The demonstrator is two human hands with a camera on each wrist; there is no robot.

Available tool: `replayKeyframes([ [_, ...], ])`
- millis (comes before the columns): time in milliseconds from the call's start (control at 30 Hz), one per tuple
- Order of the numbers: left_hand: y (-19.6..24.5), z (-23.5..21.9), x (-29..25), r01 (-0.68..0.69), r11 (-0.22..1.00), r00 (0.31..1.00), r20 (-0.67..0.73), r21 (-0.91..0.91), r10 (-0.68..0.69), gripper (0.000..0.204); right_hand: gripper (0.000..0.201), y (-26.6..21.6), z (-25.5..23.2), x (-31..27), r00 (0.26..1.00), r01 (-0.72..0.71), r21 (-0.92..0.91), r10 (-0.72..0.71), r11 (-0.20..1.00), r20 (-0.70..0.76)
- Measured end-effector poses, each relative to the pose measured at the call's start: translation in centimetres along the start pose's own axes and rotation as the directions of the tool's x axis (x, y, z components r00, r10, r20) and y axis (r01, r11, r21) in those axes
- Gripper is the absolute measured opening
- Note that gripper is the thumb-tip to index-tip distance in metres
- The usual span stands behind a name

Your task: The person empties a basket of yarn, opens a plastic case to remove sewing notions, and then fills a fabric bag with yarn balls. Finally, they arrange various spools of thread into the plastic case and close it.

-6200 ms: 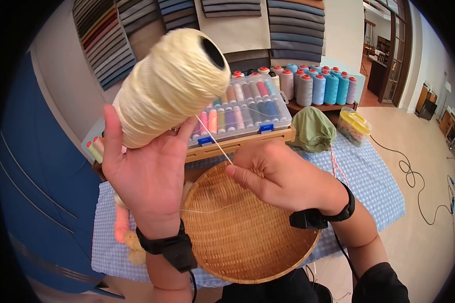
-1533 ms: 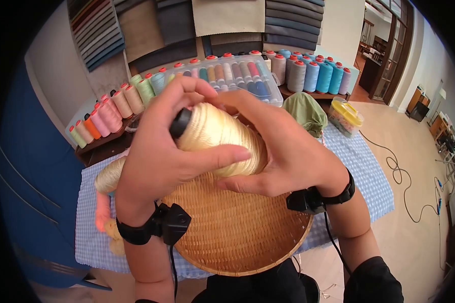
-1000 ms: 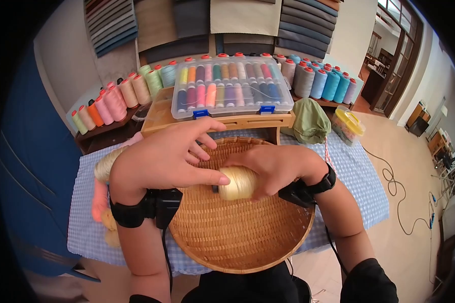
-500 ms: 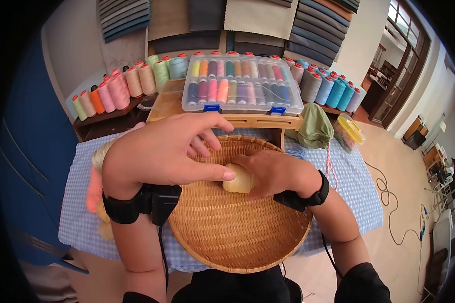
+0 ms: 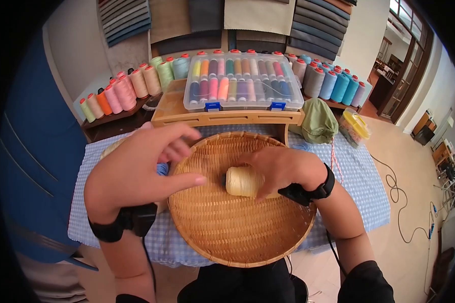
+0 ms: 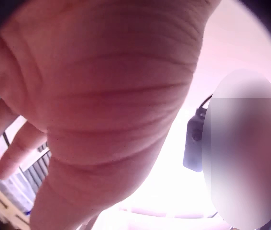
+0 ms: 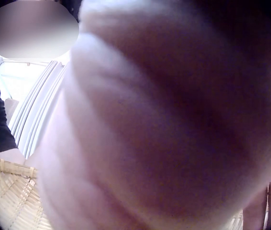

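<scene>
A cream thread spool (image 5: 242,182) lies on its side in the round woven basket (image 5: 237,237), its dark core end facing left. My right hand (image 5: 288,169) rests over the spool's right end with fingers and thumb curled round it. To the left, my left hand (image 5: 139,169) hovers above the basket's left rim, fingers loosely spread and touching nothing. In the left wrist view the palm (image 6: 111,96) fills much of the picture. The right wrist view shows mostly the palm (image 7: 164,124), with the spool hidden.
Behind the basket, a clear case of thread spools (image 5: 242,83) stands on a wooden stand (image 5: 227,118). A green cloth bag (image 5: 316,121) and a yellow-lidded tub (image 5: 355,126) are at the right. Rows of thread cones (image 5: 124,93) line the back of the checked cloth (image 5: 356,177).
Both hands have lowered the cream spool into the basket from above it. The left hand has since let go and moved away to the left, while the right has stayed on the spool.
</scene>
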State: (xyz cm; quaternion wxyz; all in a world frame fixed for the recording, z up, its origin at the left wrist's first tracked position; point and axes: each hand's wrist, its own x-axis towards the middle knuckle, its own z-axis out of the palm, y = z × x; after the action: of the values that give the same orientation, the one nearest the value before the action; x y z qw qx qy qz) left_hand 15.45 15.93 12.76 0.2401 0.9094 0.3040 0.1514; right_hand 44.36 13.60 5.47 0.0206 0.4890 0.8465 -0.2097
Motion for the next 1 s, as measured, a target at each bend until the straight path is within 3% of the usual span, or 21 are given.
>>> replayKeyframes([
  [67,-0.4,1.0,-1.8,0.047,0.992,0.998,-0.055,0.119,-0.041,0.067,0.068,-0.4,-0.2,-0.3,0.999,-0.031,-0.016,0.031,0.999,0.016],
  [133,-0.9,2.8,-3.7,0.266,0.847,0.964,-0.152,0.46,-0.22,0.066,0.065,-0.3,-0.1,-0.4,0.998,-0.066,-0.026,0.066,0.997,0.023],
  [167,-1.0,3.5,-4.4,0.263,0.842,0.965,-0.148,0.471,-0.218,0.066,0.062,0.2,0.1,-0.4,1.0,-0.011,-0.071,0.01,0.997,-0.003],
  [233,-1.4,4.8,-5.3,0.441,0.806,0.895,-0.129,0.395,-0.426,0.062,0.059,0.5,0.1,-0.5,0.998,0.041,-0.108,-0.045,0.993,-0.034],
  [267,-1.9,5.1,-5.4,0.438,0.804,0.896,-0.126,0.402,-0.426,0.062,0.057,0.4,-0.2,-0.6,0.995,-0.001,-0.142,-0.012,0.99,-0.096],
  [333,-2.8,5.9,-5.7,0.362,0.924,0.929,-0.134,0.127,-0.345,0.047,0.056,0.5,-0.2,-0.7,0.988,-0.048,-0.165,0.022,0.985,-0.155],
  [400,-3.6,6.2,-5.3,0.389,0.919,0.919,-0.097,0.061,-0.382,0.042,0.054,0.9,-0.3,-0.7,0.957,-0.054,-0.159,0.006,0.986,-0.29],
  [533,-3.2,5.9,-4.6,0.506,0.853,0.856,-0.047,-0.124,-0.515,0.032,0.057,2.1,-0.3,-0.7,0.986,-0.022,-0.134,0.0,0.991,-0.166],
  [667,-2.8,5.6,-4.3,0.59,0.803,0.806,0.001,-0.091,-0.592,0.03,0.063,2.2,-0.3,-0.4,0.988,-0.038,-0.145,0.016,0.989,-0.154],
  [733,-2.5,5.6,-4.4,0.634,0.754,0.769,0.034,-0.174,-0.639,0.028,0.059,2.7,0.5,0.1,0.976,-0.03,-0.106,0.007,0.994,-0.216],
  [867,-2.7,4.9,-5.3,0.607,0.758,0.779,-0.012,-0.237,-0.627,0.025,0.062,2.2,-0.1,-0.1,0.993,-0.064,-0.077,0.056,0.995,-0.1],
  [933,-4.1,3.3,-6.8,0.431,0.864,0.884,-0.067,-0.261,-0.462,0.025,0.072,3.6,0.7,0.2,0.986,0.017,-0.098,-0.033,0.995,-0.164],
  [1000,-5.7,1.5,-9.1,0.457,0.863,0.878,-0.045,-0.213,-0.476,0.037,0.069,2.4,-0.3,0.0,0.998,-0.018,-0.095,0.013,0.995,-0.056],
])
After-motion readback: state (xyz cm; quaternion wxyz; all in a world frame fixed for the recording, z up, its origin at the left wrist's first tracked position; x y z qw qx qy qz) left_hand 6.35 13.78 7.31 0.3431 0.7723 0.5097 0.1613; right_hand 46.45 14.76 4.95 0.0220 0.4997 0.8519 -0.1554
